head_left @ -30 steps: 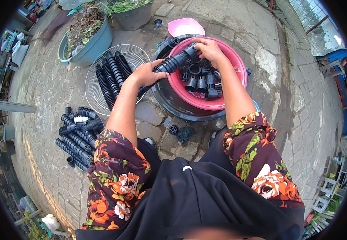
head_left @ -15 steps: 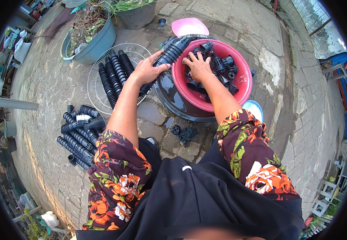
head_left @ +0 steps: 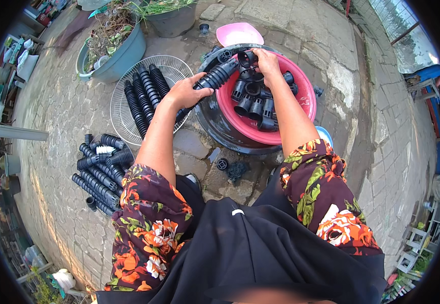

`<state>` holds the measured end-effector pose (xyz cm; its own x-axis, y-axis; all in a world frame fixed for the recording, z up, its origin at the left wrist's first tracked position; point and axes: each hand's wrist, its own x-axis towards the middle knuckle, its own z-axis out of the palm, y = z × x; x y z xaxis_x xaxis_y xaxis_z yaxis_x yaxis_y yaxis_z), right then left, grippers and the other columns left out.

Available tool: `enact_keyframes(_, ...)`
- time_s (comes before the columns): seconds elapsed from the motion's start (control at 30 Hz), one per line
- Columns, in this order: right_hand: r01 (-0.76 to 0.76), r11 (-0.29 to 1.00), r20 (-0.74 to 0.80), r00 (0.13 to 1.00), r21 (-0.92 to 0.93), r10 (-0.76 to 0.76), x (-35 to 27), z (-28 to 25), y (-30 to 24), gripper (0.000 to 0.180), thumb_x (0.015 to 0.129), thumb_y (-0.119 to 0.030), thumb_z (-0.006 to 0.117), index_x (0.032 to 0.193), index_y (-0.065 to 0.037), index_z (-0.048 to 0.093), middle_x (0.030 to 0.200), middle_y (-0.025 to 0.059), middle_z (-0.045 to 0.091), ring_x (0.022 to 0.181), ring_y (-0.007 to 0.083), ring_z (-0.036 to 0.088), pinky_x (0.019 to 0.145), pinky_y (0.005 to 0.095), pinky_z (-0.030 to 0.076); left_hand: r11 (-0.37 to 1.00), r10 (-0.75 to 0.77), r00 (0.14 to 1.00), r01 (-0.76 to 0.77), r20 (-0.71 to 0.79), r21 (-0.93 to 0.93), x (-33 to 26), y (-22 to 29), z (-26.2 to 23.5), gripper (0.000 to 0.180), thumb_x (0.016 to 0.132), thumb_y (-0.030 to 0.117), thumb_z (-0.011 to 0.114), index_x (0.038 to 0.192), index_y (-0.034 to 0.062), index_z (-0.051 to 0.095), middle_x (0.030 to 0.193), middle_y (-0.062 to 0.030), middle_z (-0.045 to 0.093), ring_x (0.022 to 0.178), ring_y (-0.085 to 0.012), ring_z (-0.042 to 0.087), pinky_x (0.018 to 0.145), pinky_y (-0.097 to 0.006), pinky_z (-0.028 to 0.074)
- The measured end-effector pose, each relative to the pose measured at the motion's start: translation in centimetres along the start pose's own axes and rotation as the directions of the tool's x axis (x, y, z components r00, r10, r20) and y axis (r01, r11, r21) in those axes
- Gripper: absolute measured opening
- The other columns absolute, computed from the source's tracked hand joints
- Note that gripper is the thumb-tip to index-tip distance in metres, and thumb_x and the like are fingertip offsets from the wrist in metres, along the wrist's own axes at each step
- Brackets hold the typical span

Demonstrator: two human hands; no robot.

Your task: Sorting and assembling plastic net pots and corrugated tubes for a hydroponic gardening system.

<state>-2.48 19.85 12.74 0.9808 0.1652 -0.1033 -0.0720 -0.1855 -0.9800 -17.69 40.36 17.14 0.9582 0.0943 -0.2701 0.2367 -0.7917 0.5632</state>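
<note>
My left hand [head_left: 185, 92] is wrapped round a long stack of nested black net pots [head_left: 217, 77], which slants up toward the pink basin [head_left: 308, 99]. Fingers closed, my right hand [head_left: 267, 64] grips a single black net pot [head_left: 246, 59] over the basin's far side, close to the upper end of the stack. Inside the basin lie several loose black net pots [head_left: 255, 107]. The basin rests on a dark round tub [head_left: 214, 124] with a wet surface.
At the left, a white wire basket [head_left: 120, 120] holds several stacks of pots, with a heap of more stacks [head_left: 101, 172] nearer. One loose pot [head_left: 222, 163] and a dark scrubbing mesh [head_left: 237, 171] lie before the tub. Beyond stand a pink bowl [head_left: 240, 34] and planters [head_left: 121, 58].
My right hand has lifted from the pots in the basin and moved to the far side, now gripping one pot. My left hand still holds the stack, its upper end lowered slightly.
</note>
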Motion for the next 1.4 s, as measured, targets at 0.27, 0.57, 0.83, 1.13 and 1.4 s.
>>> enact_keyframes(0.27,0.102,0.992,0.275,0.954,0.069,-0.117,-1.3,0.7,-2.4,0.031,0.084,-0.026,0.059,0.109,-0.009,0.060,0.083,-0.0009,0.060,0.068,0.0078,0.052,0.060,0.0219,0.044,0.995,0.022,1.000,-0.021,0.010,-0.095,-0.4,0.6,-0.5,0.069,0.069,0.043,0.066,0.127,0.0132,0.045,0.108,-0.0222,0.058,0.105,-0.0309,0.055,0.092,-0.035,0.039)
enact_keyframes(0.57,0.005,1.000,0.216,0.976,-0.023,0.000,-0.5,1.0,-1.3,0.037,0.089,-0.035,0.041,0.104,-0.008,0.060,0.089,0.0076,0.062,0.078,0.0199,0.059,0.067,0.0329,0.046,0.966,0.011,1.000,-0.018,-0.027,-0.256,-0.3,1.1,-0.5,0.072,0.068,0.044,0.066,0.129,0.0136,0.043,0.108,-0.0211,0.058,0.104,-0.0280,0.055,0.091,-0.034,0.040)
enact_keyframes(0.83,0.384,0.197,0.335,0.911,-0.902,-0.242,-3.0,1.8,3.8,0.022,0.078,-0.016,0.057,0.098,-0.007,0.059,0.103,0.0122,0.055,0.101,0.0260,0.050,0.082,0.0381,0.042,0.999,0.013,1.000,-0.014,-0.014,-0.051,-0.5,0.6,-0.5,0.070,0.068,0.044,0.065,0.127,0.0120,0.046,0.113,-0.0222,0.055,0.109,-0.0327,0.051,0.094,-0.036,0.037)
enact_keyframes(1.13,0.396,0.126,0.410,0.904,-0.910,0.120,-4.3,0.9,2.3,0.033,0.076,-0.015,0.056,0.109,-0.016,0.053,0.104,0.0124,0.058,0.107,0.0291,0.048,0.087,0.0468,0.040,1.000,0.000,1.000,0.000,-0.007,-0.016,-0.3,0.3,-0.5,0.069,0.069,0.045,0.065,0.127,0.0120,0.046,0.113,-0.0231,0.054,0.109,-0.0332,0.051,0.095,-0.036,0.037)
enact_keyframes(1.4,-0.034,0.999,0.074,0.997,-0.010,0.035,-1.2,-2.0,-1.0,0.061,0.065,-0.024,0.067,0.118,-0.005,0.046,0.094,0.0105,0.057,0.080,0.0170,0.056,0.068,0.0315,0.046,0.999,0.021,0.999,-0.020,0.029,-0.025,-0.1,-0.1,0.0,0.070,0.068,0.045,0.064,0.127,0.0125,0.045,0.112,-0.0230,0.055,0.108,-0.0339,0.052,0.094,-0.036,0.038)
